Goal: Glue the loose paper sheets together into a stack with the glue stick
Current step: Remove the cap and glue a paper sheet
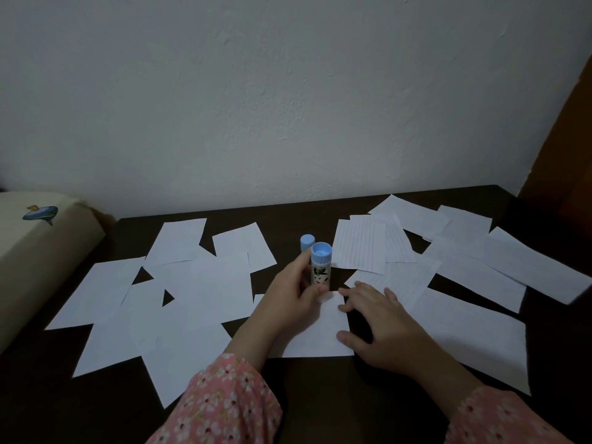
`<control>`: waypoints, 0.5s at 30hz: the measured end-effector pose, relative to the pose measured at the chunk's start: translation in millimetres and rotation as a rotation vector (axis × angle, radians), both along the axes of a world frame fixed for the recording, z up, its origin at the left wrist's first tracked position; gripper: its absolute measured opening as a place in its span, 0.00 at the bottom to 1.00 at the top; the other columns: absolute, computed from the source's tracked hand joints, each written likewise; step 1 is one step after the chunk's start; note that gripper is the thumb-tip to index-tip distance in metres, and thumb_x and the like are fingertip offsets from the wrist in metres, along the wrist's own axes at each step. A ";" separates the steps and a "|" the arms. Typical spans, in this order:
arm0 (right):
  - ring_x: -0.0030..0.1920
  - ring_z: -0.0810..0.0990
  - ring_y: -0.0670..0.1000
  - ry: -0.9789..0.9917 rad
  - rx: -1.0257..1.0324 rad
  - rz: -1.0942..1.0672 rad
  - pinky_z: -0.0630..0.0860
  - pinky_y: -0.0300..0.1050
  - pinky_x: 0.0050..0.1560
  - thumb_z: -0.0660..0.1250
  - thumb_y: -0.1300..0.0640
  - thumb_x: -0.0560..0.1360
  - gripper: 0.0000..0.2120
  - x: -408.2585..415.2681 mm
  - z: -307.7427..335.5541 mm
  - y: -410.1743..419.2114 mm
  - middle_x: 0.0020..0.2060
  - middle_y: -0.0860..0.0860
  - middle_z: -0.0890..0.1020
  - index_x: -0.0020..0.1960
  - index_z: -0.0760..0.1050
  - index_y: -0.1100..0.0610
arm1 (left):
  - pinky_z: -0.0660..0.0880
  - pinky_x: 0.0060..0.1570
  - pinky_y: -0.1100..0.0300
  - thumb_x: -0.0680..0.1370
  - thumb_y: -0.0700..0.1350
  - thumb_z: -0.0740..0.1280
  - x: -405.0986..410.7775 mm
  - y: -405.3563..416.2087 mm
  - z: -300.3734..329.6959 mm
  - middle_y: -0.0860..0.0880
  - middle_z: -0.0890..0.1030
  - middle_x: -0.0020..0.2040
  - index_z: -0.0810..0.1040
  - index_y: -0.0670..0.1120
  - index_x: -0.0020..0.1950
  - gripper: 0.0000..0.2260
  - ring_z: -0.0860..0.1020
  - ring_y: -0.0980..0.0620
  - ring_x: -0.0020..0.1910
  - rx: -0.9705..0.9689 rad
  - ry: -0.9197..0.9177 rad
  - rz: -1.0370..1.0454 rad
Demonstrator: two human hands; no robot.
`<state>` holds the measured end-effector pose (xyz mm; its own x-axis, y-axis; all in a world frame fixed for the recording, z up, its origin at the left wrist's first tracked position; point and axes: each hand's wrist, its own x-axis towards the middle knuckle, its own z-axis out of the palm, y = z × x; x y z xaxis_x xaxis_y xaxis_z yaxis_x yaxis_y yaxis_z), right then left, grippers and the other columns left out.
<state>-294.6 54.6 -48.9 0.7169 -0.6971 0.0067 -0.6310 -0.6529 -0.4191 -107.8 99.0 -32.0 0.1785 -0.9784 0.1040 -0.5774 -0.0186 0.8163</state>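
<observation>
My left hand grips a white glue stick with a blue end, held upright with its lower end on a white sheet at the table's middle front. My right hand rests on that sheet's right edge, fingers spread and fairly straight, thumb on the lower corner. A blue cap stands just behind the glue stick. Several loose white sheets lie overlapping on the left, and several lined ones lie on the right.
The dark table ends at a white wall behind. A beige cushion or box with a blue print sits off the left edge. A brown wooden panel rises at the far right.
</observation>
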 end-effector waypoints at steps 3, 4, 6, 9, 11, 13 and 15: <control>0.76 0.48 0.42 0.017 0.002 -0.008 0.40 0.53 0.76 0.63 0.41 0.76 0.21 1.3 1.6 0.8 0.75 0.39 0.58 0.67 0.66 0.44 | 0.70 0.47 0.68 0.79 0.44 0.65 9.3 6.0 0.8 0.59 0.73 0.61 0.59 0.57 0.74 0.27 0.73 0.64 0.52 0.008 -0.007 0.033; 0.76 0.48 0.42 0.026 0.006 -0.011 0.40 0.53 0.76 0.63 0.41 0.76 0.21 1.3 1.9 1.0 0.75 0.39 0.58 0.67 0.66 0.44 | 0.70 0.46 0.68 0.79 0.44 0.65 12.3 8.0 1.2 0.59 0.73 0.60 0.59 0.58 0.75 0.27 0.73 0.64 0.51 0.017 -0.005 0.045; 0.76 0.48 0.43 0.034 0.010 -0.014 0.40 0.53 0.77 0.63 0.41 0.76 0.21 1.5 2.5 0.9 0.75 0.39 0.58 0.67 0.66 0.44 | 0.69 0.45 0.70 0.79 0.44 0.64 18.2 11.7 2.5 0.58 0.72 0.61 0.59 0.58 0.75 0.26 0.73 0.64 0.50 0.027 -0.016 0.062; 0.76 0.48 0.43 0.044 0.013 -0.017 0.41 0.54 0.77 0.62 0.41 0.76 0.21 2.2 3.3 1.1 0.75 0.39 0.58 0.67 0.65 0.43 | 0.69 0.49 0.68 0.79 0.44 0.64 26.7 18.0 6.1 0.54 0.73 0.64 0.60 0.57 0.74 0.26 0.73 0.60 0.54 0.035 -0.021 0.092; 0.77 0.48 0.43 0.048 0.019 -0.022 0.41 0.54 0.77 0.63 0.40 0.76 0.21 2.9 4.0 0.9 0.75 0.39 0.58 0.67 0.66 0.43 | 0.70 0.54 0.63 0.79 0.43 0.64 32.1 22.8 8.2 0.52 0.73 0.67 0.60 0.55 0.74 0.25 0.72 0.56 0.60 0.044 0.001 0.114; 0.76 0.49 0.43 0.041 0.024 -0.025 0.41 0.53 0.77 0.63 0.40 0.76 0.20 3.5 4.4 0.5 0.75 0.39 0.59 0.66 0.66 0.43 | 0.70 0.54 0.62 0.79 0.43 0.64 37.3 27.0 9.6 0.50 0.72 0.68 0.61 0.55 0.74 0.25 0.72 0.53 0.63 0.053 0.001 0.127; 0.76 0.49 0.43 0.035 0.025 -0.026 0.41 0.53 0.77 0.63 0.40 0.76 0.20 3.2 4.3 0.9 0.75 0.39 0.59 0.65 0.66 0.43 | 0.69 0.54 0.62 0.79 0.43 0.64 41.1 30.3 10.3 0.50 0.72 0.69 0.60 0.56 0.74 0.25 0.71 0.52 0.64 0.060 -0.010 0.139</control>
